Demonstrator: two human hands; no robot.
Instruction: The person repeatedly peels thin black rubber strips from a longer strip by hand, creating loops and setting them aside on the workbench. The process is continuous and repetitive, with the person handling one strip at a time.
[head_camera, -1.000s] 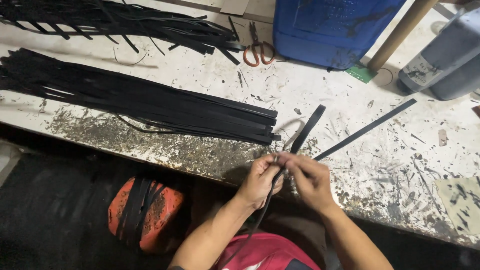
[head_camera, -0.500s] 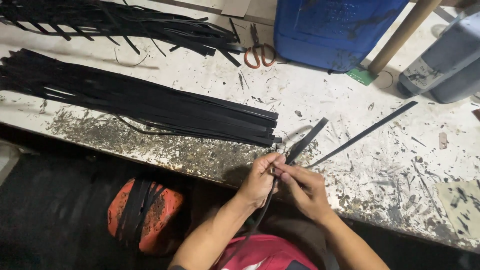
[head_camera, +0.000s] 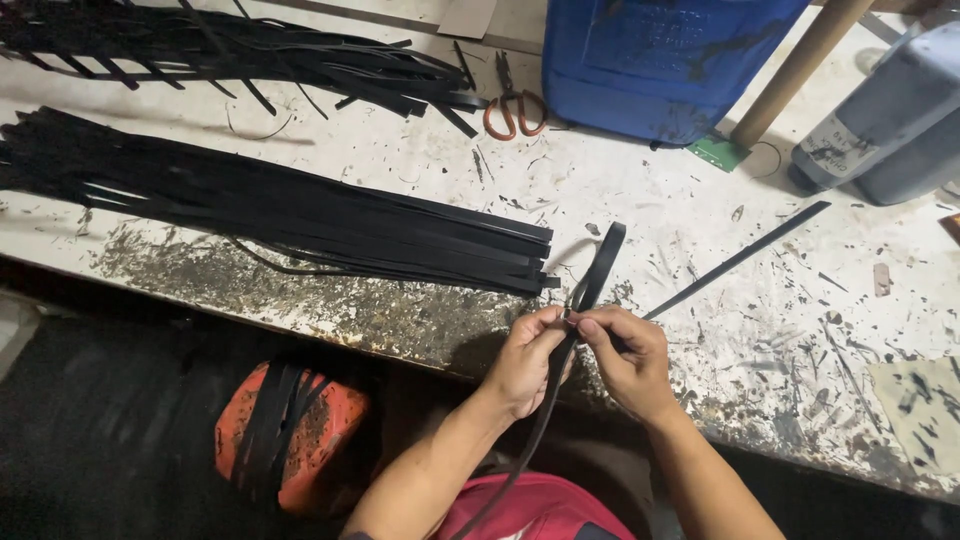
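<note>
My left hand (head_camera: 527, 357) and my right hand (head_camera: 625, 357) meet at the near edge of a worn white workbench (head_camera: 700, 230). Both pinch a black strap (head_camera: 598, 268) where a small metal ring or buckle sits between the fingertips. The strap's short end stands up from my fingers over the bench; its long end hangs down past my wrists toward my lap. A single thin black strip (head_camera: 740, 256) lies on the bench just right of my right hand.
A flat pile of black straps (head_camera: 280, 210) lies left of my hands, a looser heap (head_camera: 250, 50) behind it. Orange-handled scissors (head_camera: 512, 108), a blue container (head_camera: 660, 60), a wooden post (head_camera: 795, 70) and a grey jug (head_camera: 890, 115) stand at the back. An orange stool (head_camera: 290, 430) sits below.
The strap's upper end has been drawn in and now stands shorter and more upright above my fingers. My hands have stayed at the bench edge.
</note>
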